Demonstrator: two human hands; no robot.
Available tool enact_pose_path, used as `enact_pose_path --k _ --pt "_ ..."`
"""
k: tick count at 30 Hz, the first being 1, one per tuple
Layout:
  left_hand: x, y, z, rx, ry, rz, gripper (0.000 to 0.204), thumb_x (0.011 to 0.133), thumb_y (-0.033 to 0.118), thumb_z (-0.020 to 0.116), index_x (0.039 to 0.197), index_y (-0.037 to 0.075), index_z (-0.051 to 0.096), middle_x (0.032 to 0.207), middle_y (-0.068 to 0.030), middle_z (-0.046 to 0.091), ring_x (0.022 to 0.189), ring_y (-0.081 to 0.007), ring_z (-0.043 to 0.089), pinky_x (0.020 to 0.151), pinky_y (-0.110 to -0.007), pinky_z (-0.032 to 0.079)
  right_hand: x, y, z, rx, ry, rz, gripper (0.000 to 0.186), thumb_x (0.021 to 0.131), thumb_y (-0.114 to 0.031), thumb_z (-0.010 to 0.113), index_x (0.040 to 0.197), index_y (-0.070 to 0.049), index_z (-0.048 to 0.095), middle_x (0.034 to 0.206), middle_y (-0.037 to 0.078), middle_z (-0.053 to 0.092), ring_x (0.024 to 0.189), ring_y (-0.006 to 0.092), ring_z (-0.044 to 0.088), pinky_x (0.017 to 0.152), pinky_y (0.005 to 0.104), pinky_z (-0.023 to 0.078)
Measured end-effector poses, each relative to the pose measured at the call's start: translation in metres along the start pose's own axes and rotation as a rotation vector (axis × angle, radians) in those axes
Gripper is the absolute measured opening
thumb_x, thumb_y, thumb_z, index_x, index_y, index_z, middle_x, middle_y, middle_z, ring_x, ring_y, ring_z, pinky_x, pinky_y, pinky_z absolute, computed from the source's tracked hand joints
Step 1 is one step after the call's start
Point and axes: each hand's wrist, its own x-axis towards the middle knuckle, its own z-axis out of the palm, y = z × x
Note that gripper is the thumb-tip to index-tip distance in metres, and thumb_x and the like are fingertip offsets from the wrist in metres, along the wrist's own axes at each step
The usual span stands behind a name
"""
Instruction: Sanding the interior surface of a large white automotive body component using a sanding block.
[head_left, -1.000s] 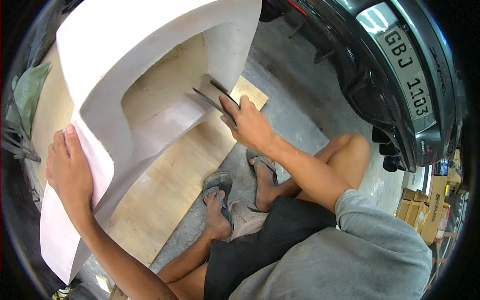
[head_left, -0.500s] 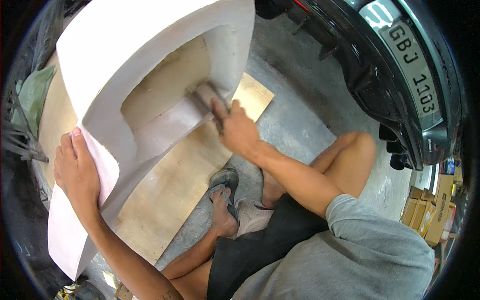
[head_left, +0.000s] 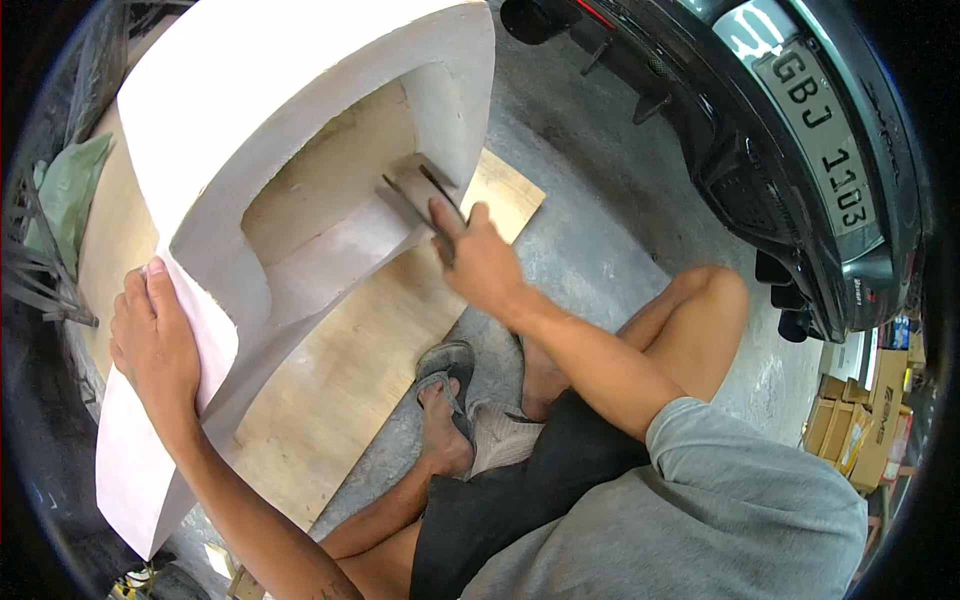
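A white moulded shell (head_left: 230, 70) with a recessed beige opening (head_left: 325, 160) fills the upper left, resting on a plywood sheet (head_left: 340, 400). My left hand (head_left: 155, 340) grips the shell's near-left edge, fingers curved over it. My right hand (head_left: 480, 260) is closed on a flat, grey-brown tool with dark edges (head_left: 420, 190), perhaps a sanding block, held inside the recess at its lower right, by the inner wall. Whether the tool touches the surface I cannot tell.
A dark car rear bumper (head_left: 760, 180) stands at the upper right. Cardboard boxes (head_left: 860, 410) are piled at the lower right. Green plastic (head_left: 65, 190) lies at the left. My legs and sandaled foot are on the concrete floor (head_left: 590, 230) beside the plywood.
My right hand and tool have shifted left and slightly down since a second ago; they were blurred half a second ago. My left hand keeps its grip, with the view slightly shifted.
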Motion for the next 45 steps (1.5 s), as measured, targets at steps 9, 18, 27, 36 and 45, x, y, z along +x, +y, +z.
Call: enact_pose_path --k 9,18,27,36,45 --pt "0.003 0.004 -0.006 -0.043 -0.108 -0.050 0.052 0.107 0.047 0.036 0.124 0.005 0.063 0.120 -0.0235 0.065 0.118 -0.0423 0.057 0.105 -0.052 0.037 0.005 0.000 -0.017 0.021 0.028 0.062 0.059 0.096 -0.023 0.062 0.153 -0.022 0.045 0.108 0.027 0.050 0.084 0.0444 0.065 0.076 0.0514 0.056" --pt "0.003 0.019 -0.013 0.000 -0.105 -0.111 0.059 0.106 0.051 0.035 0.134 0.006 0.061 0.127 -0.0226 0.064 0.124 -0.0396 0.056 0.112 -0.051 0.031 -0.001 -0.014 -0.001 -0.016 0.094 0.107 0.061 0.091 -0.017 0.065 0.149 -0.020 0.045 0.109 0.028 0.051 0.080 0.0454 0.067 0.071 0.0523 0.058" --pt "-0.001 0.013 -0.016 0.021 -0.123 -0.125 0.059 0.105 0.051 0.035 0.135 0.008 0.061 0.128 -0.0218 0.064 0.127 -0.0387 0.055 0.114 -0.053 0.029 -0.006 -0.029 0.000 0.006 0.033 0.130 0.071 0.083 -0.010 0.067 0.150 -0.013 0.044 0.111 0.028 0.049 0.083 0.0450 0.067 0.074 0.0538 0.059" --pt "0.004 0.008 -0.006 0.005 -0.119 -0.120 0.062 0.105 0.054 0.032 0.135 0.009 0.062 0.130 -0.0215 0.064 0.126 -0.0383 0.056 0.114 -0.054 0.029 -0.011 -0.035 0.014 -0.051 0.027 0.073 0.079 0.080 -0.009 0.069 0.152 -0.014 0.039 0.113 0.027 0.050 0.084 0.0444 0.067 0.073 0.0519 0.059" --pt "0.001 0.003 -0.004 0.023 -0.052 -0.090 0.061 0.105 0.054 0.035 0.133 0.007 0.062 0.128 -0.0221 0.065 0.124 -0.0399 0.057 0.112 -0.050 0.032 -0.016 -0.041 0.026 -0.065 0.069 0.112 0.080 0.080 -0.010 0.068 0.154 -0.022 0.040 0.112 0.028 0.050 0.083 0.0449 0.068 0.073 0.0517 0.059"
